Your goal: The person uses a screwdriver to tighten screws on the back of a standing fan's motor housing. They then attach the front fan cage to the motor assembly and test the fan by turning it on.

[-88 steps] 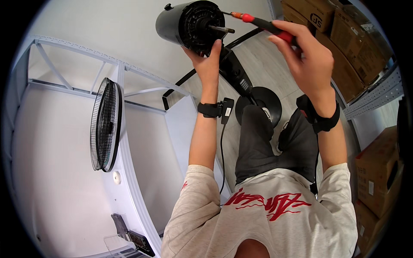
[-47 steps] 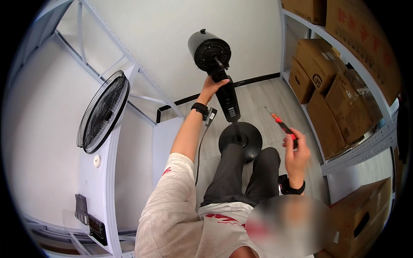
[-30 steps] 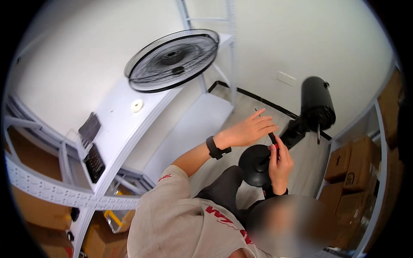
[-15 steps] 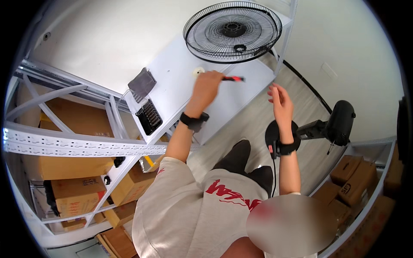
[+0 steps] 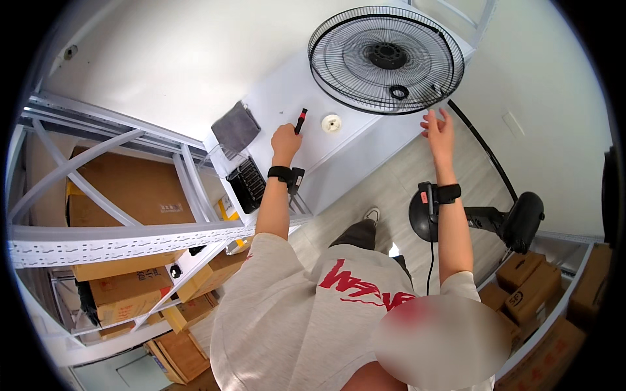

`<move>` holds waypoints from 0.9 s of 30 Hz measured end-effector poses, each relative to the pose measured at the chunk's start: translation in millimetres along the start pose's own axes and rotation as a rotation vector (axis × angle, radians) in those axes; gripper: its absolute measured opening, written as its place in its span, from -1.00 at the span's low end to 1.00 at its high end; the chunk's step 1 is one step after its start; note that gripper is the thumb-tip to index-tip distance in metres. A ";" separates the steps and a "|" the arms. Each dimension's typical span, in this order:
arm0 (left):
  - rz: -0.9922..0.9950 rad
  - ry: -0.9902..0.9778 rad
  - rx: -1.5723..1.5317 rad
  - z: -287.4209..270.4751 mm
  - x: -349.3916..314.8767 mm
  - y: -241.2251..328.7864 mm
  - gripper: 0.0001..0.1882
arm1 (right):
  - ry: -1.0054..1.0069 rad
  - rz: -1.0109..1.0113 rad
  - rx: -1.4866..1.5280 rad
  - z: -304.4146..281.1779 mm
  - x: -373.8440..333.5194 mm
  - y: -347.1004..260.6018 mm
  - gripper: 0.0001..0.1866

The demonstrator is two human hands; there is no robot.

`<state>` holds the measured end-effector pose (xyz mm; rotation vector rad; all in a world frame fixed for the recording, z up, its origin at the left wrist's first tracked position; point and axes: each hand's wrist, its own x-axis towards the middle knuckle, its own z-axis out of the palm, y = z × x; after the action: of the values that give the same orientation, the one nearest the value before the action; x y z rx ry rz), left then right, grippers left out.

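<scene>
My left hand (image 5: 285, 144) is closed around a short black-and-red screwdriver (image 5: 301, 122) that points up and away over the white shelf top; I cannot make out its tip. To its right lies a round white disc (image 5: 331, 123) with a hole in the middle. Near my left wrist sits a black case of screwdriver bits (image 5: 246, 185). My right hand (image 5: 439, 133) is empty, fingers apart and bent, just below the near right rim of a black fan grille (image 5: 388, 56). The grille lies on the far end of the shelf top, with a black ring (image 5: 399, 92) in it.
A folded grey cloth (image 5: 236, 128) lies by the bit case. On the floor to the right stands a fan stand with its black motor head (image 5: 523, 220) and round base (image 5: 422, 215). Racks with cardboard boxes (image 5: 134, 186) flank me on both sides.
My left hand has moved left and nearer, carrying the screwdriver away from the white disc and turning it upward. The right hand has come closer to the grille. The whole view has shifted.
</scene>
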<state>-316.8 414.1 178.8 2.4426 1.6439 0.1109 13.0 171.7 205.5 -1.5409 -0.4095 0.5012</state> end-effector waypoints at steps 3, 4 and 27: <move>-0.008 -0.028 -0.016 0.1 9.1 0.7 -0.66 | 0.048 0.069 -0.005 4.6 16.3 -11.8 -0.18; -0.010 -0.027 -0.015 0.7 11.2 0.2 -0.64 | 0.043 0.072 -0.015 5.6 23.8 -9.4 -0.12; -0.051 -0.136 -0.961 -16.0 100.2 112.6 -0.24 | 0.093 0.242 -0.035 30.1 54.2 -22.7 -0.28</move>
<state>-179.0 467.6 212.6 1.6253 1.1773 0.5624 42.9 227.3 224.9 -1.6508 -0.1610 0.6097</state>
